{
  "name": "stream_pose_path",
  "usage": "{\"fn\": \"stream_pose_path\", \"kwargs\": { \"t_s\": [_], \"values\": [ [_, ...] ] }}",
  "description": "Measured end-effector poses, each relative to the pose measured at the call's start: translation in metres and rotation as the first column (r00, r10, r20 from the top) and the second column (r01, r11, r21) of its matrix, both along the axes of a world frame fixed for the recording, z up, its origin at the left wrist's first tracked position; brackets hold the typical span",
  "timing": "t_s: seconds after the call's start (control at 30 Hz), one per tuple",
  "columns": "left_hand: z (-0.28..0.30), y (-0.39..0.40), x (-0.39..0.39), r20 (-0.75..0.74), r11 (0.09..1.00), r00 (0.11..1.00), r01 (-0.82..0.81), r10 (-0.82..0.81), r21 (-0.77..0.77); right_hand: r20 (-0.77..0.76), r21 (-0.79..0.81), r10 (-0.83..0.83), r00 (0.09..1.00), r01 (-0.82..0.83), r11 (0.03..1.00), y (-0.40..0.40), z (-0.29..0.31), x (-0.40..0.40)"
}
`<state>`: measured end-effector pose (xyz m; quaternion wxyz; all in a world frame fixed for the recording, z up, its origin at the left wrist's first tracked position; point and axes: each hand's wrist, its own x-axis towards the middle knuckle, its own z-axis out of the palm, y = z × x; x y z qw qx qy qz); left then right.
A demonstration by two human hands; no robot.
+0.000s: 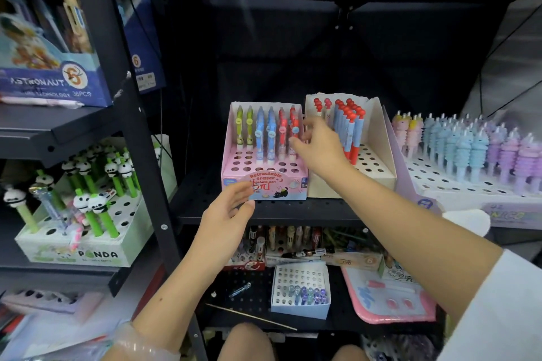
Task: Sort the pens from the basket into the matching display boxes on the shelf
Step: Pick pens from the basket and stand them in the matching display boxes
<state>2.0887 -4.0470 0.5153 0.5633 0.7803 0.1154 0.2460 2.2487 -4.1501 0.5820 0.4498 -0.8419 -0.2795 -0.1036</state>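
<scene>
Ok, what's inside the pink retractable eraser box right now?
The pink box holds upright pens: green, blue and red; its front holes are empty. The right hand covers its right edge.

Left hand [227, 211] raised from lower left, bare forearm angled up and right, palm turned rightward, fingers straight and relaxed, slightly spread, thumb uppermost, nothing held. Clear plastic band around left wrist near bottom edge. Right hand [318, 145] extended further forward and higher, bare forearm running diagonally from lower right, white sleeve at upper arm. Back of right hand toward camera, fingers [308, 135] curled leftward with tips bunched close together; whether anything pinched cannot tell. Hands well apart, left lower and nearer. Bare knees visible at bottom centre.
</scene>
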Motion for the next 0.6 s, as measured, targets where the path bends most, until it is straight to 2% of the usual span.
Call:
{"fn": "stream_pose_path", "kwargs": {
  "t_s": [0.13,0.23,0.33,0.47,0.6],
  "values": [
    [-0.009,-0.023,0.003,-0.020,0.998,0.998,0.060,-0.059,0.022,-0.139,-0.016,0.284,0.949,-0.289,0.957,-0.045,-0.013,-0.042],
    [-0.029,-0.050,0.004,-0.050,0.992,0.991,0.125,-0.124,0.009,-0.299,0.010,0.377,0.877,-0.392,0.920,-0.099,-0.037,-0.061],
    [-0.048,-0.084,0.011,-0.105,0.978,0.973,0.208,-0.206,0.007,-0.391,-0.041,0.298,0.870,-0.340,0.939,-0.159,-0.071,-0.068],
    [-0.067,-0.139,0.026,-0.180,0.935,0.921,0.354,-0.346,0.010,-0.426,-0.079,0.164,0.890,-0.217,0.973,-0.234,-0.105,-0.070],
    [-0.079,-0.198,0.044,-0.211,0.868,0.869,0.479,-0.447,0.135,-0.396,-0.175,0.036,0.917,-0.114,0.978,-0.303,-0.128,-0.069]
  ]
}}
